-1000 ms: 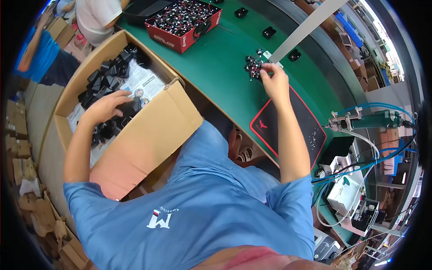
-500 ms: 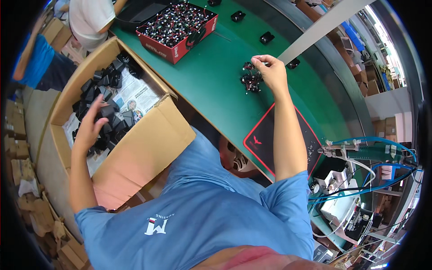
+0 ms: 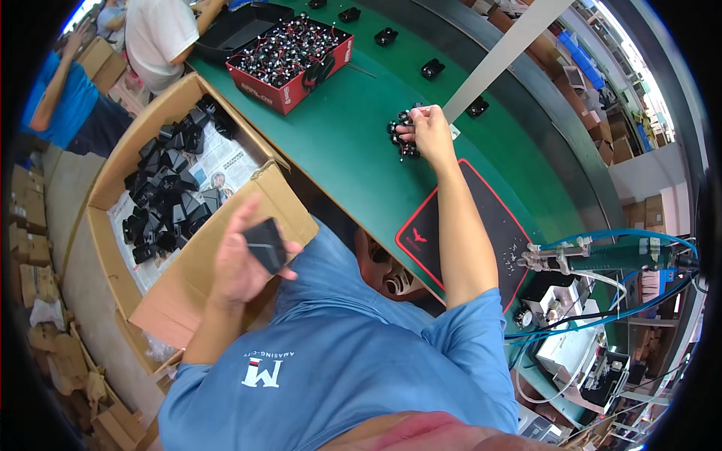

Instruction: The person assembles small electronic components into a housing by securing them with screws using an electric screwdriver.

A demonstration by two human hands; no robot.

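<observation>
Over the near flap of the cardboard box (image 3: 259, 197), my left hand (image 3: 235, 263) holds a black plastic housing (image 3: 265, 246), its fingers partly spread around it. More black housings (image 3: 169, 177) lie heaped on newspaper inside that box. My right hand (image 3: 434, 139) is above the green table, thumb and fingers pinched at a small cluster of black components with red wires (image 3: 398, 137). Which piece sits between those fingertips is hidden. Behind them stands a red box (image 3: 286, 98) heaped with similar wired components.
A black mat with a red edge (image 3: 466, 225) lies on the green table (image 3: 353, 150), small screws scattered on it. A green pneumatic screwdriver (image 3: 602, 259) hangs to the right near a white machine (image 3: 571, 331). Black parts (image 3: 432, 69) line the far side. Other people (image 3: 154, 37) are at far left.
My left hand has come out of the cardboard box toward me, now with a black housing in it. My right hand has shifted slightly left and down, at the component cluster.
</observation>
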